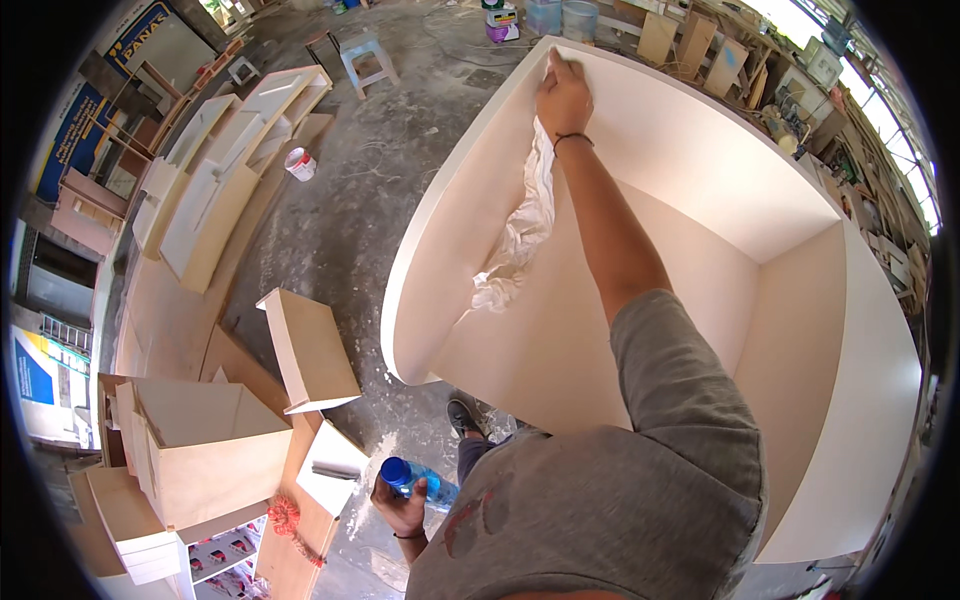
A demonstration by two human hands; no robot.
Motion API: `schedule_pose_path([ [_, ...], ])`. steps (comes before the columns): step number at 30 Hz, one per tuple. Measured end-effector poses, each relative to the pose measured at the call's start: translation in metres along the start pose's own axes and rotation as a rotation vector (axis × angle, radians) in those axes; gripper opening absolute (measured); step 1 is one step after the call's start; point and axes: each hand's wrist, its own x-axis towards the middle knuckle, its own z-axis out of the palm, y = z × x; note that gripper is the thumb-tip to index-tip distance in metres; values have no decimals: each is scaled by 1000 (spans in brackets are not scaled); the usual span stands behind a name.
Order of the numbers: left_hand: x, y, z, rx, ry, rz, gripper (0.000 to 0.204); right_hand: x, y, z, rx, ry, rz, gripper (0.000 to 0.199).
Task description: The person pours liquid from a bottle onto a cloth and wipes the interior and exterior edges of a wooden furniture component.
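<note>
My right arm reaches far forward into a large white open cabinet (690,190). At its far left inner corner, my right hand (565,95) is closed on a crumpled white cloth (520,235). The rest of the cloth trails down along the cabinet's left inner wall. Low and to the left, next to my body, my left hand (402,508) has its fingers wrapped round a translucent blue plastic bottle (440,490) with a dark blue cap. Part of the bottle is hidden by my shirt and fingers.
Pale drawer boxes (215,455) are stacked at the lower left, with another drawer box (310,350) beyond. A red-and-white can (300,164) and a light blue stool (367,65) stand on the concrete floor. Wood boards (695,45) lean at the far right.
</note>
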Motion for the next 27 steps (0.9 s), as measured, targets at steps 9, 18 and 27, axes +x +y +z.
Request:
schedule_pose_path([
  [9,2,8,4,-30,-8,-43,59,8,-10,-7,50,-13,15,28],
  [18,4,4,7,16,10,-47,60,-43,44,-5,-133,-280,116,32],
  [27,4,3,5,47,15,0,61,-17,15,-1,-71,-97,123,27],
])
